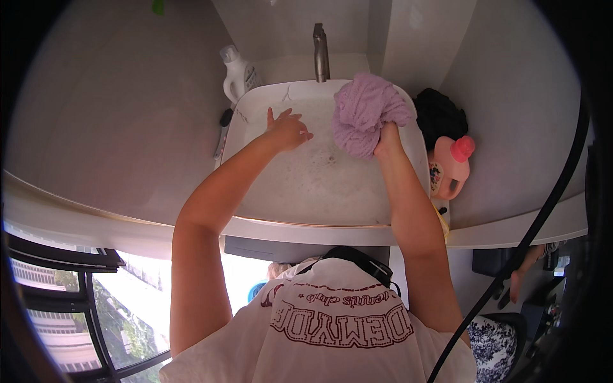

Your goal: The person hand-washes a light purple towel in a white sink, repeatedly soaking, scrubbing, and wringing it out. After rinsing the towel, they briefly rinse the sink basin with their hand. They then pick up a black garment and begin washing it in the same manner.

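A bunched mauve towel-like cloth (361,112) is in my right hand (386,140), at the right side of a white washbasin (306,210). The cloth hides most of my right fingers. My left hand (289,131) holds nothing, its fingers spread over the left half of the basin. Cloudy water with some foam (316,184) seems to fill the basin; whether my left fingertips touch it I cannot tell. Behind the rim, a metal faucet (321,55) points towards me, and no flow shows at its spout.
Left of the basin stand a white detergent bottle (234,79) and a dark-headed brush (223,131). On the right are black fabric (439,115) and a pink jug with a red cap (451,167). A black cable (550,206) crosses the right side. Another person's arm (521,275) shows at lower right.
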{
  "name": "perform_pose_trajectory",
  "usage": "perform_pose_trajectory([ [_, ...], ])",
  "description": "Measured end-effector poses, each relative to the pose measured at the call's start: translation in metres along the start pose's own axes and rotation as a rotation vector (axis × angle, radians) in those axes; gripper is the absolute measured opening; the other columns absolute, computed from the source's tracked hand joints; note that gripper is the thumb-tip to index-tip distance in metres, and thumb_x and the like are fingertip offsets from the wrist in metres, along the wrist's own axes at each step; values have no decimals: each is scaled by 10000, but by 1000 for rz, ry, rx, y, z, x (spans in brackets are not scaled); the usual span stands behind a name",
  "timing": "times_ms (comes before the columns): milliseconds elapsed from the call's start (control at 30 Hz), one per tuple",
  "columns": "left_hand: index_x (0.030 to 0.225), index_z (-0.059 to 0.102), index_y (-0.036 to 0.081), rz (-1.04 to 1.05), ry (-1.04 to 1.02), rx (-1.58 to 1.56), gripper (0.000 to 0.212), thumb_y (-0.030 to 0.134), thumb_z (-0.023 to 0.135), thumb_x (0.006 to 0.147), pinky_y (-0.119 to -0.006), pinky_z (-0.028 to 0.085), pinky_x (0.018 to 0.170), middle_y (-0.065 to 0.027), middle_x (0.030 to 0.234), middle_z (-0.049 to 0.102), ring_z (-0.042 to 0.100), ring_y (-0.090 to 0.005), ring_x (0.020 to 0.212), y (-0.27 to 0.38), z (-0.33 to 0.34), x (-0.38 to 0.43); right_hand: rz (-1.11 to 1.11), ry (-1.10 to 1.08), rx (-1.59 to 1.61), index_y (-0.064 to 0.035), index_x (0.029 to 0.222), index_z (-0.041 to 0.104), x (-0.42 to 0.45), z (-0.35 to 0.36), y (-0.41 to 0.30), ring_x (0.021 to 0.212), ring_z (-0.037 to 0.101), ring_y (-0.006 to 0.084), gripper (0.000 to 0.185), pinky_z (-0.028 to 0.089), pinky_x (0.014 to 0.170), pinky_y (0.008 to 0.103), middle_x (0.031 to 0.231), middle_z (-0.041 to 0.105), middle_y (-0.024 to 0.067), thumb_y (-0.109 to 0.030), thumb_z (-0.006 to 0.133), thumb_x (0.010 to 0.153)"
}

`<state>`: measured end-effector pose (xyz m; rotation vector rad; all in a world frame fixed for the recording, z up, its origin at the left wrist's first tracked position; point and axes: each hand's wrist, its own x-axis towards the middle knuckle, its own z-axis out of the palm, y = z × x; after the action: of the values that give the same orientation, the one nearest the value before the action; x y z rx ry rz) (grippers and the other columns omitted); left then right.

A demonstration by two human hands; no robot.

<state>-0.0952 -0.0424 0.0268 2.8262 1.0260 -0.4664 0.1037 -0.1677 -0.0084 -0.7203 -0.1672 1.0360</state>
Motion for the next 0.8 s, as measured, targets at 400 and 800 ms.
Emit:
perform_pose_trajectory([
  [400,1080,637,197,-27,229,-134,260,273,546,849,-595,44,1105,-132,1444,353,147,-314,1409,-26,43,10,24,-30,15,-68,1277,483,2,-1,-1,1183,497,242,416,422,991,403,1303,511,91,-338,365,984],
  [800,1301,486,116,65,396,-446,465,278,555,871,-455,308,1045,-194,1289,515,408,-339,1260,-25,22,5,16,-38,6,-68,1287,478,2,-3,-2,1183,500,237,438,425,991,401,1314,506,86,-363,367,983],
])
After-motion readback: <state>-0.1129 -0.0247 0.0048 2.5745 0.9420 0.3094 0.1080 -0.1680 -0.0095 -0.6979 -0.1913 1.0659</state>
